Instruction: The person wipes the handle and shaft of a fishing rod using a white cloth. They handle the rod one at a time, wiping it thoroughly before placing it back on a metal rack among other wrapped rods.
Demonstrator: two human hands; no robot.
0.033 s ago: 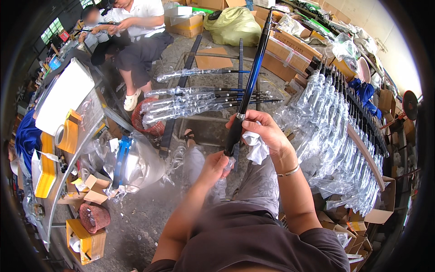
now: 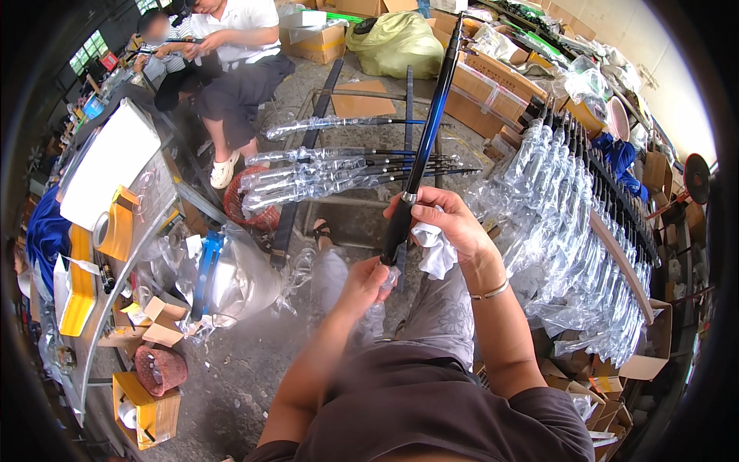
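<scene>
Head view: plastic-wrapped rods (image 2: 550,231) bank up at the right of the frame, while a smaller row of wrapped rods (image 2: 315,173) lies across dark bars (image 2: 309,142) at upper centre. A blue-and-black rod (image 2: 428,138) slants from mid-frame to the top edge, its lower end gripped in a person's two hands. It looks light and stiff for its length, though probably tip-heavy when held this low. The glossy blue shaft is likely slick; the duller black handle (image 2: 396,229) should give the surer hold, and the slender tip (image 2: 459,23) at the top is probably the most fragile part. At centre, the right hand (image 2: 454,223) pinches the rod by the silver ring (image 2: 409,198) above the handle; just lower, the left hand (image 2: 362,285) closes on the butt. A soft white cloth (image 2: 436,250) hangs bunched from the right hand. Clear plastic (image 2: 391,276), thin and likely slippery, shows at the left fingers; whether it wraps the butt cannot be told.
</scene>
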